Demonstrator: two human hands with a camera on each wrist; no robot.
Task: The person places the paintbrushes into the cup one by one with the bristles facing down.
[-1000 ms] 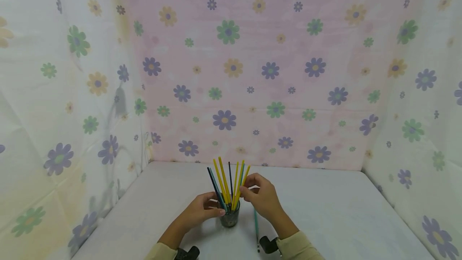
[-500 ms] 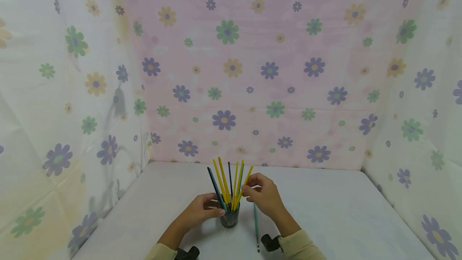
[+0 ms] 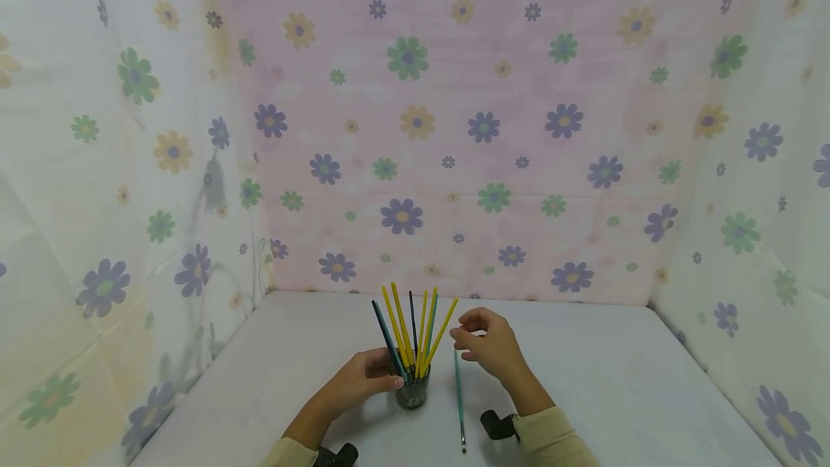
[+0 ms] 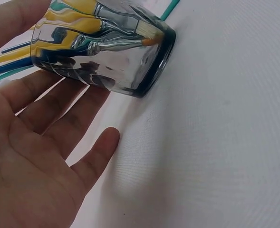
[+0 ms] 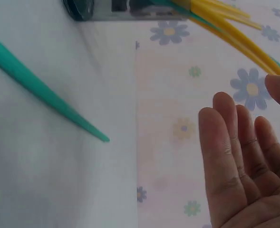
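A clear glass (image 3: pixel 412 393) stands upright on the table, holding several paintbrushes with yellow, teal and dark handles, bristles down. My left hand (image 3: pixel 361 383) grips it from the left, thumb on the near side and fingers on the far side. In the left wrist view, brush bristles show through the glass wall (image 4: pixel 130 71). My right hand (image 3: pixel 491 343) is to the right of the glass, its fingers relaxed and apart from the leaning yellow paintbrush (image 3: pixel 446 326). In the right wrist view, nothing lies between the thumb and fingers (image 5: pixel 218 152). Beneath that hand, a teal paintbrush (image 3: pixel 460 398) lies on the table.
The white table (image 3: pixel 603 380) spreads around the glass. A pink floral cloth (image 3: pixel 454 92) hangs behind it, with white floral cloths at the left (image 3: pixel 97 200) and right (image 3: pixel 746 186). Each wrist wears a black camera.
My right hand has let go of the yellow paintbrush and moved off to the right. That brush now leans further right in the glass. The left hand and glass have stayed put.
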